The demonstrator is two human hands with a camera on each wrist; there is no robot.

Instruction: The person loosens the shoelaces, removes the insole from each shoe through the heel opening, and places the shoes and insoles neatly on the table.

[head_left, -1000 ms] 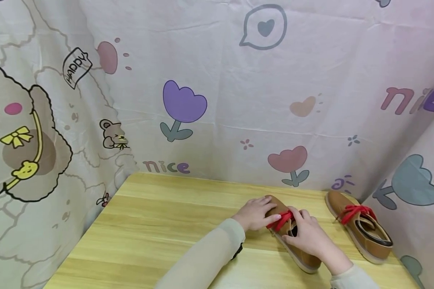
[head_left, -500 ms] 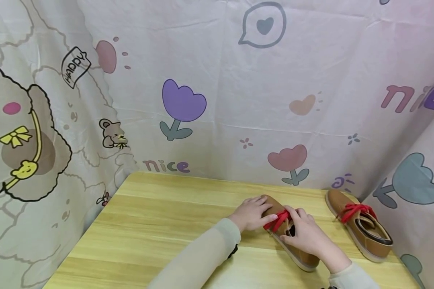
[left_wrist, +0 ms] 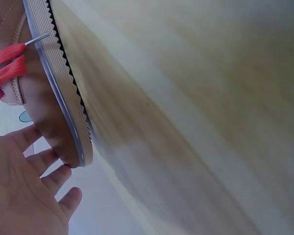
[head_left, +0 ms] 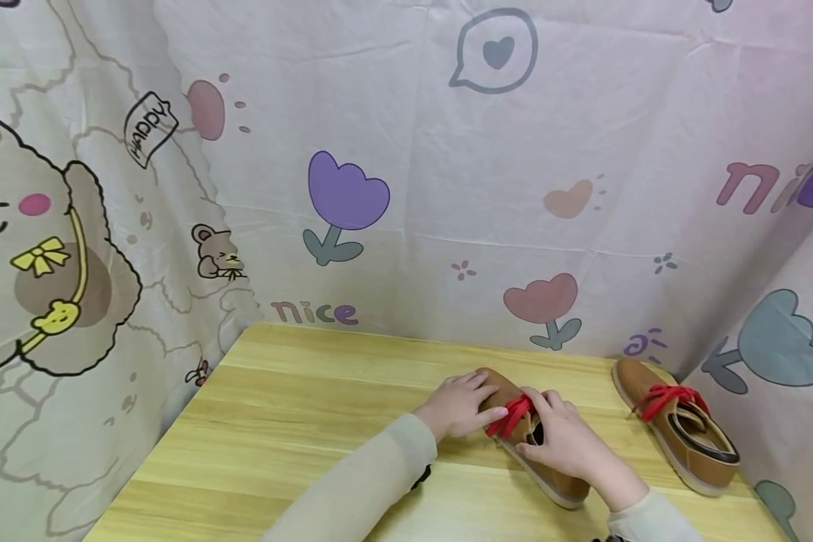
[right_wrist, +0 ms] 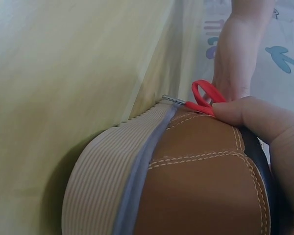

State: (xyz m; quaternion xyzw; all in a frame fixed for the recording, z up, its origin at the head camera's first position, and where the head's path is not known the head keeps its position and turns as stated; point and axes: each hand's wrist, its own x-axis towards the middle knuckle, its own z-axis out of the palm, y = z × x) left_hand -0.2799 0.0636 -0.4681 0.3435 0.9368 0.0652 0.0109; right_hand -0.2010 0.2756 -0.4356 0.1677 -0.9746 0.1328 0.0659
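A brown leather shoe [head_left: 497, 389] with red laces [head_left: 511, 418] lies sole down on the table, toe pointing to the back left. At its toe end is my left hand [head_left: 455, 406], thumb by the laces and fingers over the toe cap; the left wrist view shows fingertips [left_wrist: 56, 178] against the toe. My right hand [head_left: 569, 444] grips the shoe around its ankle opening, fingers on the far side. Its thumb [right_wrist: 235, 110] lies on the near side beside a lace loop [right_wrist: 206, 95]. The hand hides part of the opening.
A matching brown shoe [head_left: 704, 467] with red laces stands at the right end of the wooden table [head_left: 298, 421]. A printed curtain [head_left: 420, 150] hangs along the table's back and both sides.
Both hands and the shoe between them have slid a little to the left over the table. The other shoe has stayed in place.
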